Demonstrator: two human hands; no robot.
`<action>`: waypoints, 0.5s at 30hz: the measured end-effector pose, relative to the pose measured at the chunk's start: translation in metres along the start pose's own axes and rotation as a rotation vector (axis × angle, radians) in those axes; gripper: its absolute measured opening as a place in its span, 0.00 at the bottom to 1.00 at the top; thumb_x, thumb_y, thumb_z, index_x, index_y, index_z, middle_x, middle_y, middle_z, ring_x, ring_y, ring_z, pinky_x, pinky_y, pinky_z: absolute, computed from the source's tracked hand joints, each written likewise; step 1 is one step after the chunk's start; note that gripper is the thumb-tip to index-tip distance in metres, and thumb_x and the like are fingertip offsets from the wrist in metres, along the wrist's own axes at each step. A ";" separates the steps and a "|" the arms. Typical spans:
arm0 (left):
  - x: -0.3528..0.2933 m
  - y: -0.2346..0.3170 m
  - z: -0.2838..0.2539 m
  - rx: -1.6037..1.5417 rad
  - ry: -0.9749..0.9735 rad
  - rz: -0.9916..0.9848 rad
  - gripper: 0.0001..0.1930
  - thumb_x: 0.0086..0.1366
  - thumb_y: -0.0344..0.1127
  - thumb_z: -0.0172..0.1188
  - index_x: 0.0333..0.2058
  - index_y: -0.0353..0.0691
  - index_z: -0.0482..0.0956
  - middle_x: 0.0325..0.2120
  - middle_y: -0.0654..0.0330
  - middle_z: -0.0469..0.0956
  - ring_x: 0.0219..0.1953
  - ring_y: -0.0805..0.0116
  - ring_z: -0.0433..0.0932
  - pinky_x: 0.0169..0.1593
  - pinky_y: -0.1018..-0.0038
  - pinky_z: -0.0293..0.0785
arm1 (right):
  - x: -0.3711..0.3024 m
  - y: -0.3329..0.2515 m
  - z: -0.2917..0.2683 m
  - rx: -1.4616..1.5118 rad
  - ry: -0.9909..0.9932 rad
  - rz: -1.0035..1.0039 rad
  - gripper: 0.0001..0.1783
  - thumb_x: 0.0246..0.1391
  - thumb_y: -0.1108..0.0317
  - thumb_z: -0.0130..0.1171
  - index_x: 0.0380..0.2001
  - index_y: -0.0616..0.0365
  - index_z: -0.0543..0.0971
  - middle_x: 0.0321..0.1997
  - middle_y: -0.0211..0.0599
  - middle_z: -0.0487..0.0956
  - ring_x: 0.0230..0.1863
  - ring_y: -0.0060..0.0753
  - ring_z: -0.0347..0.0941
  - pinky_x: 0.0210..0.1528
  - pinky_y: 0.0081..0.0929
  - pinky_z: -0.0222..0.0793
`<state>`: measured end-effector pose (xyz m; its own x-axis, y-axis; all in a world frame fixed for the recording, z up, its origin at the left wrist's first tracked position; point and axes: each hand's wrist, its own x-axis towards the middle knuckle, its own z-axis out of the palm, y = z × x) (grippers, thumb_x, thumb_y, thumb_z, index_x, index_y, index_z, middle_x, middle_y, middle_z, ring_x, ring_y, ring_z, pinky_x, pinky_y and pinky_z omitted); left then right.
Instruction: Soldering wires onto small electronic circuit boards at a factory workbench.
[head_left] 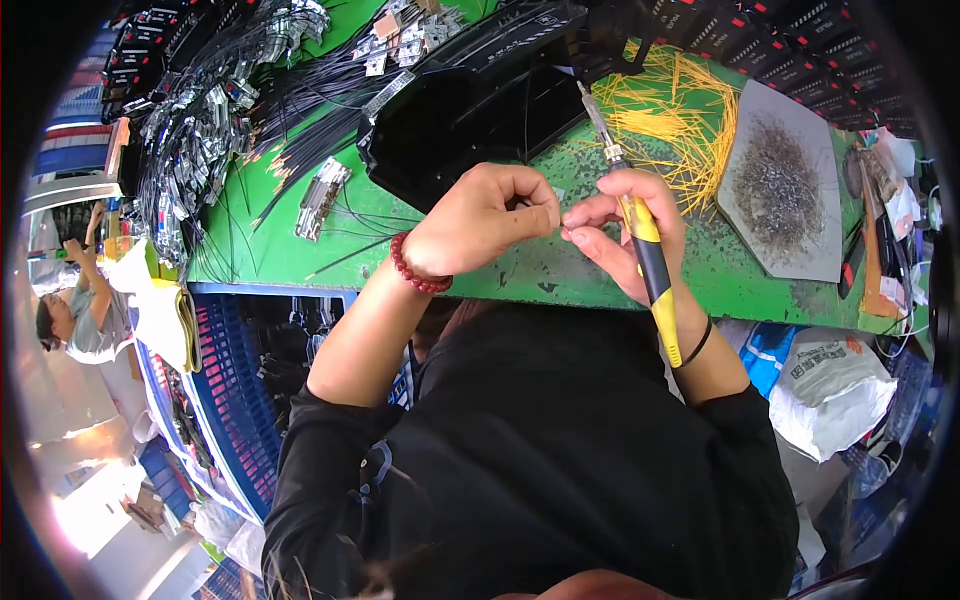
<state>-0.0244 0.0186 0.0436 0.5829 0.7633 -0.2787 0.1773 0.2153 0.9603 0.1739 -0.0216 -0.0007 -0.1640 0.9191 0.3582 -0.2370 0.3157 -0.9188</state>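
My right hand (640,225) has a soldering iron (655,275) with a yellow and black handle tucked in it, the metal tip slanting up and away over the bench. The thumb and fingertips of that hand also come together at its left side. Close beside them, my left hand (490,220) is closed in a pinch; whatever it holds is too small to make out. A red bead bracelet circles the left wrist. Just beyond the hands lies a black plastic housing (470,130) with a hollow inside, on the green bench (530,275).
Yellow wires (690,120) lie scattered at the far right, beside a grey board (825,235) covered with dark debris. Bundles of black cables with metal connectors (205,150) fill the far left. A small metal-cased part (322,200) sits nearer. Another person (85,300) is at the left.
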 end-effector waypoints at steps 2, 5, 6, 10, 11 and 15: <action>0.001 0.000 -0.002 0.031 -0.005 -0.034 0.05 0.59 0.30 0.58 0.29 0.34 0.79 0.23 0.68 0.75 0.27 0.83 0.69 0.31 0.82 0.67 | 0.001 0.001 0.000 -0.066 -0.018 -0.043 0.25 0.47 0.85 0.63 0.48 0.61 0.67 0.31 0.43 0.81 0.34 0.29 0.80 0.36 0.24 0.78; 0.001 0.000 -0.005 0.011 -0.050 0.010 0.06 0.59 0.30 0.58 0.28 0.34 0.79 0.22 0.68 0.75 0.26 0.83 0.68 0.30 0.82 0.66 | 0.001 0.003 -0.001 0.005 -0.044 -0.020 0.24 0.47 0.85 0.63 0.47 0.61 0.68 0.31 0.43 0.81 0.34 0.29 0.80 0.37 0.24 0.78; 0.001 0.000 -0.006 0.020 -0.059 -0.010 0.05 0.59 0.30 0.58 0.28 0.34 0.78 0.22 0.68 0.75 0.26 0.83 0.68 0.30 0.82 0.66 | 0.002 0.001 0.000 0.006 -0.046 -0.021 0.24 0.47 0.85 0.63 0.47 0.61 0.68 0.31 0.43 0.81 0.34 0.29 0.80 0.37 0.24 0.78; 0.000 0.002 -0.006 0.026 -0.079 0.005 0.05 0.58 0.29 0.58 0.28 0.33 0.78 0.22 0.68 0.74 0.25 0.83 0.67 0.29 0.82 0.66 | 0.001 0.001 0.000 0.011 -0.072 -0.003 0.23 0.46 0.87 0.62 0.46 0.62 0.69 0.32 0.42 0.80 0.34 0.31 0.81 0.39 0.27 0.79; 0.002 0.002 -0.009 0.030 -0.076 0.006 0.05 0.58 0.29 0.58 0.28 0.33 0.78 0.22 0.68 0.74 0.25 0.83 0.67 0.29 0.82 0.66 | 0.003 0.002 -0.004 -0.055 -0.132 -0.017 0.23 0.50 0.85 0.60 0.48 0.60 0.65 0.32 0.48 0.80 0.34 0.34 0.81 0.37 0.31 0.80; 0.003 0.003 -0.012 0.051 -0.124 -0.003 0.05 0.57 0.28 0.58 0.27 0.32 0.78 0.21 0.67 0.75 0.25 0.83 0.68 0.30 0.82 0.67 | 0.002 0.002 -0.004 -0.082 -0.153 -0.013 0.23 0.50 0.85 0.59 0.48 0.60 0.66 0.33 0.48 0.80 0.34 0.35 0.81 0.37 0.31 0.80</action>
<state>-0.0315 0.0284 0.0462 0.6752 0.6811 -0.2833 0.2174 0.1833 0.9587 0.1769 -0.0181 -0.0028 -0.3070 0.8700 0.3858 -0.1621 0.3517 -0.9220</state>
